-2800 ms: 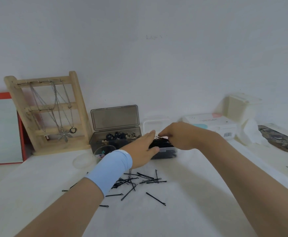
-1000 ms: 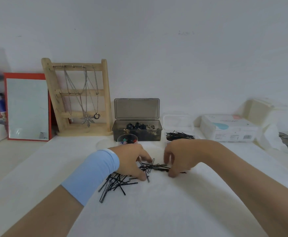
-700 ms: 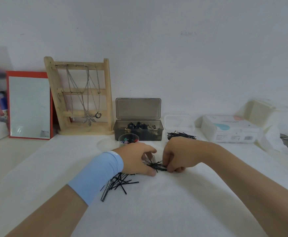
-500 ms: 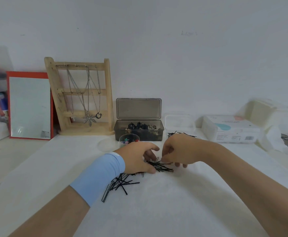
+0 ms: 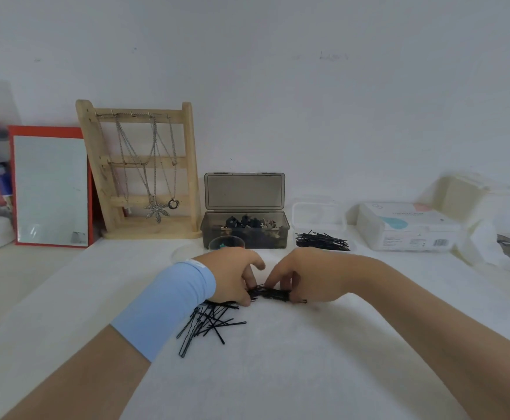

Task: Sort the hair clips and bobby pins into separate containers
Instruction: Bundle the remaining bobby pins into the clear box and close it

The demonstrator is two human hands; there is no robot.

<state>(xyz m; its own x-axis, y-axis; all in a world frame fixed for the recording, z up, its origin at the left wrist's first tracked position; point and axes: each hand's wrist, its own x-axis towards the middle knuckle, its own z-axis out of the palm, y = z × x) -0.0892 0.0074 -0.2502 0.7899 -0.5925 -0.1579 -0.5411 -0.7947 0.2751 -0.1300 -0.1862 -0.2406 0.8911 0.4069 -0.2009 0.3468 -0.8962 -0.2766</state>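
1. As I judge it, the step in hand is gathering bobby pins off the white tabletop [image 5: 278, 374] into one batch for their container.
2. My left hand [image 5: 235, 277] curls its fingers onto the left end of a bundle of bobby pins [image 5: 270, 294], and my right hand [image 5: 311, 275] pinches the right end. Both hands grip the bundle, which sits low on the tabletop between them.
3. A loose pile of bobby pins [image 5: 208, 321] lies unsorted just beside my left wrist.
4. Beyond my right hand, a clear container [image 5: 319, 215] holds sorted pins [image 5: 322, 241]. Beyond my left hand, a smoky grey box [image 5: 266, 239] holds the hair clips [image 5: 249, 222].
5. The next move calls for keeping both grips tight, lifting the bundle level, carrying it forward and to the right, and releasing it over the clear container. After that, the loose pile needs collecting.
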